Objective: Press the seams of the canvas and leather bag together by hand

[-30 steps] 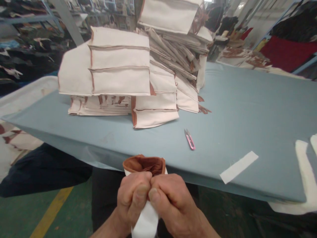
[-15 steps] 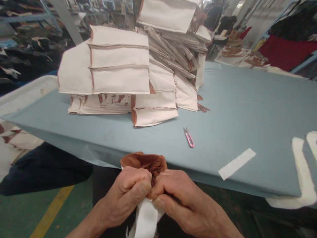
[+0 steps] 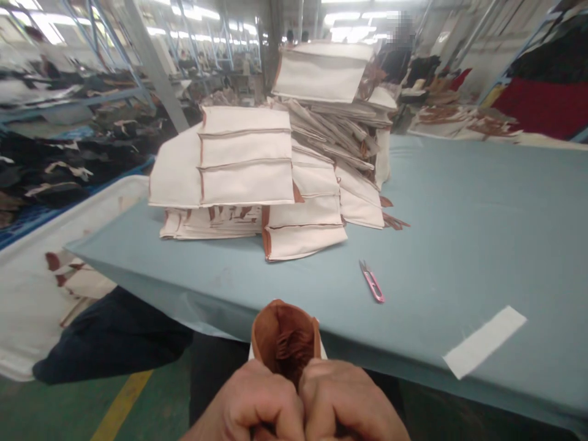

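Note:
My left hand [image 3: 257, 404] and my right hand [image 3: 349, 407] are pressed together at the bottom edge, both closed into fists on a brown-and-white fabric piece [image 3: 285, 337]. Its brown open end stands up above my knuckles, just in front of the near edge of the blue-grey table [image 3: 459, 226]. The white part of the fabric is mostly hidden under my hands. Pink thread snips [image 3: 372, 283] lie on the table a little beyond and to the right of my hands.
A tall stack of cream fabric pieces with brown trim [image 3: 271, 177] stands at the table's far left. A white strip [image 3: 484, 341] lies near the right front edge. Dark blue cloth [image 3: 114, 334] hangs lower left, beside white sheeting [image 3: 50, 257]. Shelving and another person show in the background.
The view tilted upward, so my hands sit lower in frame. My fists closed tighter together, and the brown opening stands taller and narrower.

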Motion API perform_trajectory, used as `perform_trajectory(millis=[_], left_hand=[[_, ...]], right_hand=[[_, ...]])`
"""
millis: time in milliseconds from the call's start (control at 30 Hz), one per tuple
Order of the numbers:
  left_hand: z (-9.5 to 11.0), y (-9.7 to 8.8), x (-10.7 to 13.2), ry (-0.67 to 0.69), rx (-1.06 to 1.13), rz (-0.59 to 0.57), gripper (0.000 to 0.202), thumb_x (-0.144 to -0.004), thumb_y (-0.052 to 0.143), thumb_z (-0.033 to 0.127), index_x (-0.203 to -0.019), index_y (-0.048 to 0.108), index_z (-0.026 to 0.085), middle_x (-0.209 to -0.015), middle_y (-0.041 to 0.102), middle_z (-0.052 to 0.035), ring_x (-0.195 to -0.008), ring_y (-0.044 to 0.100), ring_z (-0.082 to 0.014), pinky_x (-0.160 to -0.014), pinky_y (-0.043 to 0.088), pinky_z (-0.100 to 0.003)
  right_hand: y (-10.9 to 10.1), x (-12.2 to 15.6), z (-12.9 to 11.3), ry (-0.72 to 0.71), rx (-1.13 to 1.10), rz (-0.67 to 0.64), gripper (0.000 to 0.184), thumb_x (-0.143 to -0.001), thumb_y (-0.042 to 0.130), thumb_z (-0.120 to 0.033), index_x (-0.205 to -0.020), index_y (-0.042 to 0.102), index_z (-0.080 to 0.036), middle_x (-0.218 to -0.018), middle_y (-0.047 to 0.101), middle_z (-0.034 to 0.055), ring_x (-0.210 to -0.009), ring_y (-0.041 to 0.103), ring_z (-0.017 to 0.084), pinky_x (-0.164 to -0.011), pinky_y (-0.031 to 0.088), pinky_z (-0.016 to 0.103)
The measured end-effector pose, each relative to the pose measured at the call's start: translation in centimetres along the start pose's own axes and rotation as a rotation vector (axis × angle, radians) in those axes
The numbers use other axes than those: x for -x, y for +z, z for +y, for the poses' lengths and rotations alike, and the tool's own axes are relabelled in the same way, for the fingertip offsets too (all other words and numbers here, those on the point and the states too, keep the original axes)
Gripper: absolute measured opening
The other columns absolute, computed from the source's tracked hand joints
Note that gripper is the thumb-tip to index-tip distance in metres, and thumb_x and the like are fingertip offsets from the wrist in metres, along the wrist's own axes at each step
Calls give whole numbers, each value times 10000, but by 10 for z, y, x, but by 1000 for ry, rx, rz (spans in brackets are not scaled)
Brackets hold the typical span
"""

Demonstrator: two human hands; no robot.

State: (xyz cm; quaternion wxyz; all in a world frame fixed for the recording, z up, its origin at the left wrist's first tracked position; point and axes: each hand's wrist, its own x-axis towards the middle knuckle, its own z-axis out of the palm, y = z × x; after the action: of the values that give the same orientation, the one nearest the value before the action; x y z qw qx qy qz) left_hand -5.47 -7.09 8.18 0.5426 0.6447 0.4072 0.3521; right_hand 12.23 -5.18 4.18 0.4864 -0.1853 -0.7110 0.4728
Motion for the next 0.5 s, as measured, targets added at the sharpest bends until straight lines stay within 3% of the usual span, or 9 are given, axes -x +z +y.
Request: perform_trajectory(millis=[100, 200, 367, 500], left_hand=[[-15, 8, 2, -8, 234, 60, 659, -905, 580, 758, -578, 403, 214, -548, 410, 29, -532, 366, -137, -550, 357, -276], [-27, 11, 0, 13, 419, 43, 638, -904, 620, 721, -601, 381, 213, -558, 371, 43, -523, 331, -121, -533, 313, -261], [-26, 4, 3, -73, 461, 68, 657, -851, 669, 757, -619, 391, 208, -594, 380, 40, -559, 327, -116, -546, 260, -263], [-17, -3, 10, -51, 401, 142, 661, -850, 696, 724, -604, 369, 205, -598, 367, 45, -559, 309, -108, -529, 254, -258]], right_hand=[[2, 1, -1, 96, 81, 42, 465, -1063, 492, -514, -703, 513, -220, -611, 463, -47, -583, 471, 117, -623, 404, 259], [-1, -1, -10, 258, 105, 36, 412, -1025, 542, -488, -715, 530, -217, -674, 489, -28, -685, 508, 138, -694, 427, 260], [1, -15, -18, 356, 27, -23, 395, -992, 530, -465, -691, 474, -216, -672, 485, -28, -649, 466, 130, -618, 391, 244], [5, -21, -21, 317, 61, -29, 255, -1000, 512, -373, -794, 532, -225, -797, 581, -4, -822, 589, 168, -783, 483, 264]])
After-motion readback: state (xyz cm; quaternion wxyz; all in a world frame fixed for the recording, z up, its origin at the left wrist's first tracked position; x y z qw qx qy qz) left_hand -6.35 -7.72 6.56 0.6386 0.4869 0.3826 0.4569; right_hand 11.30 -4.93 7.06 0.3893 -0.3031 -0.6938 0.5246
